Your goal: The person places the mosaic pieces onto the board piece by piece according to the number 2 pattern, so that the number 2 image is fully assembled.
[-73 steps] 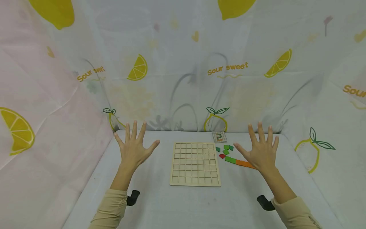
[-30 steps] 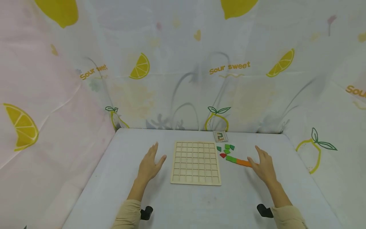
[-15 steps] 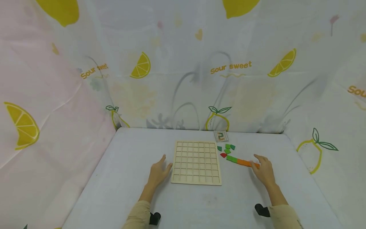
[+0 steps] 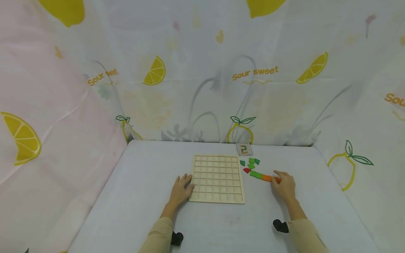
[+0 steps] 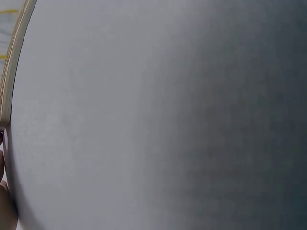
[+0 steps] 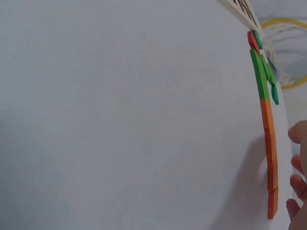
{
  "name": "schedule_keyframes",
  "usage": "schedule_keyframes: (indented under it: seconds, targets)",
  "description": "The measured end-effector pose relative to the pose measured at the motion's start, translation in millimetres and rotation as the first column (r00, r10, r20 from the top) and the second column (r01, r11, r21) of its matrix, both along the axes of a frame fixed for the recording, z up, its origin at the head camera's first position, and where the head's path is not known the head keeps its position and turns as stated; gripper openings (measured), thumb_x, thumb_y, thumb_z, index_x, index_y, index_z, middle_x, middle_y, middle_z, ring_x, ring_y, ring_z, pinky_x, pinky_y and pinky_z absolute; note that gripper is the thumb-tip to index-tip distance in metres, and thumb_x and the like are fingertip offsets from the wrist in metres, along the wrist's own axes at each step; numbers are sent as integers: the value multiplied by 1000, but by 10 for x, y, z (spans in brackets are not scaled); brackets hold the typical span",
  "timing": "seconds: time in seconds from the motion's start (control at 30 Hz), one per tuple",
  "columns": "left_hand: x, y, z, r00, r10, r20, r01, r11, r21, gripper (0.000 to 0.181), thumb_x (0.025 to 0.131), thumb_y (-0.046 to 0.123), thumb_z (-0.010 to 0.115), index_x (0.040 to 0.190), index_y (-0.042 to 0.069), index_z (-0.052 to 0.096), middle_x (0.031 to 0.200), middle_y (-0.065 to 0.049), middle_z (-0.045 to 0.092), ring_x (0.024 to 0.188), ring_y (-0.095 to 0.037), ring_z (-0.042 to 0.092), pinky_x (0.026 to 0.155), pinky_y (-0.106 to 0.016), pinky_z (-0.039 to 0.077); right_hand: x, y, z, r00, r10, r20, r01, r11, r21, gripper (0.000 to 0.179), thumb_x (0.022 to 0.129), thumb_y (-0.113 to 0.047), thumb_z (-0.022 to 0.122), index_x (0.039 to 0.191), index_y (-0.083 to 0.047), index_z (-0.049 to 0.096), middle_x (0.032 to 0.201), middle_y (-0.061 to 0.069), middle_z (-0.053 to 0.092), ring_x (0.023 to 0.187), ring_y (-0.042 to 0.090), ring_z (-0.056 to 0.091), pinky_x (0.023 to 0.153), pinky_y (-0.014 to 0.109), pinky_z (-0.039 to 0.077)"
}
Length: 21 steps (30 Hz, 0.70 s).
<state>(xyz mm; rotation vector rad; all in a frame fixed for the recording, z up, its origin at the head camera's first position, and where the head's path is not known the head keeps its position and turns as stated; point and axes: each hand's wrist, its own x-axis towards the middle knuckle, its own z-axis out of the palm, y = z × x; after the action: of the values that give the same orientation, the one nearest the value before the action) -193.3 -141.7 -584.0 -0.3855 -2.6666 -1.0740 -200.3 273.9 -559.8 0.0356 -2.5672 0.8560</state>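
A pale wooden grid board (image 4: 216, 202) lies flat on the table, its small square cells bare. At its left edge is my left hand (image 4: 181, 191), fingers relaxed and fingertips right at the rim; the left wrist view has the board's side (image 5: 15, 57) and a bit of the fingers (image 5: 6, 211). My right hand (image 4: 285, 187) hovers over the right end of a row of orange tiles (image 4: 267, 177), fingers loosely bent. The right wrist view shows its fingertips beside the orange tiles (image 6: 271, 163), with light green tiles (image 6: 259, 74) continuing the row.
A red wedge tile (image 4: 246, 170) lies by the row's left end. Light green tiles (image 4: 251, 166) and dark green pieces (image 4: 257, 161) are scattered behind it. A small pattern card (image 4: 244, 149) lies near the back edge. Lemon-print cloth (image 4: 196, 88) walls the table.
Both hands have come down from raised, spread positions. The left moved right to the board's left edge; the right lowered and moved left to the orange tiles. Board and tiles stay put.
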Motion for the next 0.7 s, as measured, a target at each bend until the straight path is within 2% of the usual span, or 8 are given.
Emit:
schedule_keyframes:
  seconds: [0.13,0.3,0.5,0.57,0.7]
  targets:
    - [5,6,9,998,-19,-66,15,998,-56,38,83,9,65,117,-7,60,120,-23,60,119,-42,51,108,-59,26,-124,-168,29,1000,-16,26,16,1000,4,29,81,-7,63,106,7,66,105,33,61,93,53,54,70,64,43]
    - [24,-1,-21,993,-3,-116,-10,994,-108,38,83,11,65,116,-6,61,119,-20,62,117,-40,54,106,-58,30,-332,-376,45,989,1,151,-5,1000,26,34,85,-12,59,114,6,62,114,33,57,102,53,52,76,65,44]
    - [33,0,-75,986,19,-164,-41,990,-133,37,82,13,65,115,-4,63,118,-18,63,116,-37,55,106,-56,32,-583,-500,67,942,-1,335,-24,997,69,42,89,-14,53,126,7,52,124,35,48,108,53,47,84,64,41]
    - [27,6,-81,985,18,-169,-39,991,-125,37,83,13,65,116,-4,63,119,-17,63,116,-37,55,106,-55,31,-651,-498,80,926,-6,377,-32,995,93,43,90,-15,51,128,5,51,125,35,45,109,53,46,86,64,41]
    - [18,19,-81,987,23,-160,-42,992,-119,37,84,14,64,116,-3,62,120,-16,63,118,-36,54,107,-55,30,-735,-469,109,911,20,411,-77,990,122,40,89,-10,51,125,7,53,122,36,46,107,52,49,87,61,44]
